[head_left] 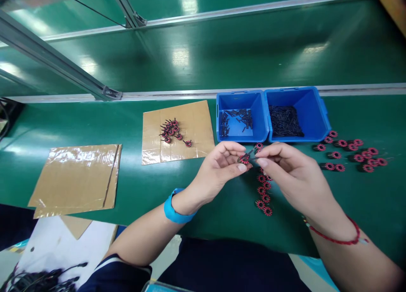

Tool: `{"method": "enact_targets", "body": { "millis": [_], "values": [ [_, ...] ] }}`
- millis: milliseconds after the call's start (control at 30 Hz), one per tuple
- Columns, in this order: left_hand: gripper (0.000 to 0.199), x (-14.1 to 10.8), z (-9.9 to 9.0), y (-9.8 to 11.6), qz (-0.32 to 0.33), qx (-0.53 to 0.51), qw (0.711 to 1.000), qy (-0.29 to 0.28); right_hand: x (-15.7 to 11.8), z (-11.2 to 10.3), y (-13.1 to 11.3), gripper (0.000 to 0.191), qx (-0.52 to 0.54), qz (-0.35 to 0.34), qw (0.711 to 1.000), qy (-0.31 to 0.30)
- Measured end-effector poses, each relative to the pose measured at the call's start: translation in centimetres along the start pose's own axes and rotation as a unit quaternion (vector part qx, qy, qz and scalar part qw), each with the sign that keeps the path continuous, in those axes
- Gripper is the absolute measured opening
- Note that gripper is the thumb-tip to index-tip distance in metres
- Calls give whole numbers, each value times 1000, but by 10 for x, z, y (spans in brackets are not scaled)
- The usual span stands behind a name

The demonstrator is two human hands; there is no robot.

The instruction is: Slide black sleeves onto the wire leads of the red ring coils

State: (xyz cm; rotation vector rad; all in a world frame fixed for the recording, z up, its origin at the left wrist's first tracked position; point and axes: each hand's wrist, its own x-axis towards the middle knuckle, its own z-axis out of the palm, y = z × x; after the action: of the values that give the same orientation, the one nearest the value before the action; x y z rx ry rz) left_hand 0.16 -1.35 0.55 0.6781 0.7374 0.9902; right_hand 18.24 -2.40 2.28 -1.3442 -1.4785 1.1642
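Note:
My left hand (222, 167), with a blue band at the wrist, pinches a small red-and-black wound ring (244, 159) between thumb and fingers. Thumb and forefinger of my right hand (287, 173) are closed on a thin black sleeve (253, 158) at the ring's right side. Just below and behind the hands lies a column of similar rings (261, 190). Past my hands stand two blue bins: the left bin (266, 136) holds short black tubes (244, 116), the right bin (312, 110) a heap of thin black pieces (285, 122).
A cardboard sheet (193, 118) left of the bins carries a cluster of rings with black leads (169, 130). More rings (352, 146) lie at the right. Stacked cardboard (79, 173) rests at the left. A metal rail (165, 94) runs behind the bins.

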Motion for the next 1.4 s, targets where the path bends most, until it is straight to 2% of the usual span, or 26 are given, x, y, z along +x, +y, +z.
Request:
{"method": "enact_targets", "body": {
  "millis": [167, 233, 333, 467, 700, 867, 1200, 1400],
  "values": [
    [26, 1, -1, -1, 25, 25, 999, 1, -1, 3, -4, 5, -9, -24, 1000, -15],
    [27, 2, -2, -1, 24, 21, 999, 2, 0, 2, -4, 11, 13, -31, 999, -6],
    [24, 2, -2, 0, 9, -2, 1000, -3, 2, 0, -1, 24, 50, -35, 998, 31],
    [16, 2, -2, 4, -22, -63, 997, -31, 3, -2, 2, 19, 48, -23, 997, 49],
    [17, 2, -2, 7, -69, -103, 992, -35, 0, 3, -3, 6, 69, 27, 997, -5],
    [20, 1, -1, 6, -77, -107, 990, -46, 1, 7, -9, 5, 161, 75, 982, -62],
    [21, 0, -1, 5, -68, -91, 992, -51, 4, 8, -12, 9, 174, 101, 977, -64],
    [19, 1, 0, 6, -72, -79, 993, -51, 3, 7, -14, 10, 151, 75, 983, -66]
  ]
}}
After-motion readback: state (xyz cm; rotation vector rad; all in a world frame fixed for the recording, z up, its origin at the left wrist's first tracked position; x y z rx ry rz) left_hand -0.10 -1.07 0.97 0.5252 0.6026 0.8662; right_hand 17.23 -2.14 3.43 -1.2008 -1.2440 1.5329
